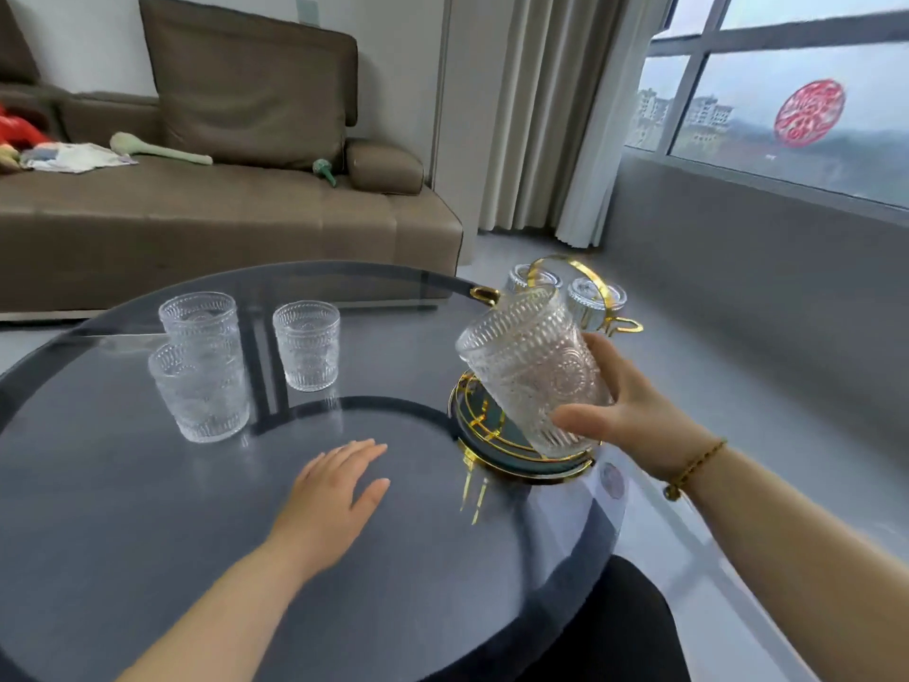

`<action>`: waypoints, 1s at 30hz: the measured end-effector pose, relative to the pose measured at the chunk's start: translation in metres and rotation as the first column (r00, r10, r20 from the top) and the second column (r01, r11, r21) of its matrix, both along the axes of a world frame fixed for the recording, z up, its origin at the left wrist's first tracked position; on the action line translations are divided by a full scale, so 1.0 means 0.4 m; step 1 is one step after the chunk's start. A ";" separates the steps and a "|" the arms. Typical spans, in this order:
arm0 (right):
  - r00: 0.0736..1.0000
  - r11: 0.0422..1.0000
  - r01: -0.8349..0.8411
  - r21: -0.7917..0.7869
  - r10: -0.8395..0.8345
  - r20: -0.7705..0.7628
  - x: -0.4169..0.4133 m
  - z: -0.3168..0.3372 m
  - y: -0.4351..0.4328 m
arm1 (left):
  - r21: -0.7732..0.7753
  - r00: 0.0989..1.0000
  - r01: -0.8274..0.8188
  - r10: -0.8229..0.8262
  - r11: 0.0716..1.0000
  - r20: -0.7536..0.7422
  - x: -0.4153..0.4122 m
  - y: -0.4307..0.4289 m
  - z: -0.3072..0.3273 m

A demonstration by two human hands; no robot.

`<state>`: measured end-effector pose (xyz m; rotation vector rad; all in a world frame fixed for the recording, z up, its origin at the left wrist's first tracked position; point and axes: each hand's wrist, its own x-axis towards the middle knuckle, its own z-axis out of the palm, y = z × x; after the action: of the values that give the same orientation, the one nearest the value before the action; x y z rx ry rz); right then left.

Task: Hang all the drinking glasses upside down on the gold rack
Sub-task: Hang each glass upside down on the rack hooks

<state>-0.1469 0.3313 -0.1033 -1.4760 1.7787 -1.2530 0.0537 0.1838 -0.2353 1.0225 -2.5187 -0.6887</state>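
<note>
Left hand (339, 489) lies flat, palm down, on the glass surface (123, 509) nearest the viewer, fingers extended and loosely spread, gripping nothing. Right hand (634, 411), with a beaded bracelet (693, 470) at the wrist, grasps an embossed drinking glass (531, 371) around its lower body near the base, thumb on the near side and fingers behind. That glass is tilted, its open mouth pointing up and to the left, and it is held in the air above the round base tray (492, 450) of the gold rack (585, 283). The tray sits at the right-hand edge of the surface, with a dark centre and gold rim.

Further back on the left, three upright glasses stand on the surface: a near glass (201, 396), a second glass (199, 322) directly behind it and appearing to touch or overlap it, and a third glass (307, 344) standing apart to the right of those two.

Beyond the held glass, the rack's gold loop handle rises, and two inverted glasses (588, 297) hang on its arms, bases uppermost. A gold arm tip (627, 327) projects to the right, unoccupied.

Behind the surface stand a brown sofa (221, 214), pale curtains (551, 115) and a window (787, 91) with a red round decal (809, 113).
</note>
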 end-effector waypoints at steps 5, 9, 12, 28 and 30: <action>0.991 0.991 0.096 0.089 -0.088 -0.097 -0.114 0.103 0.142 | -0.008 0.990 0.140 -0.140 0.990 -0.032 -0.161 0.032 0.000; 0.929 0.952 0.261 0.159 -0.203 -0.308 -0.204 0.212 0.179 | 0.009 0.986 0.166 -0.166 0.986 -0.012 -0.239 0.028 -0.020; 0.834 0.895 0.383 0.229 -0.229 -0.502 -0.264 0.265 0.149 | -0.011 0.985 0.167 -0.166 0.986 0.047 -0.267 0.013 -0.038; 0.599 0.833 0.499 0.239 -0.133 -0.790 -0.328 0.236 -0.006 | -0.032 0.978 0.181 -0.177 0.983 0.111 -0.275 0.010 -0.058; 0.607 0.849 0.473 0.235 -0.121 -0.786 -0.321 0.228 -0.019 | -0.037 0.978 0.182 -0.177 0.983 0.111 -0.276 0.011 -0.056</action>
<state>-0.2752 0.3236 -0.0122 -1.5644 2.7338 -0.2566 -0.0566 0.1882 -0.2577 0.8437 -2.7321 -0.6352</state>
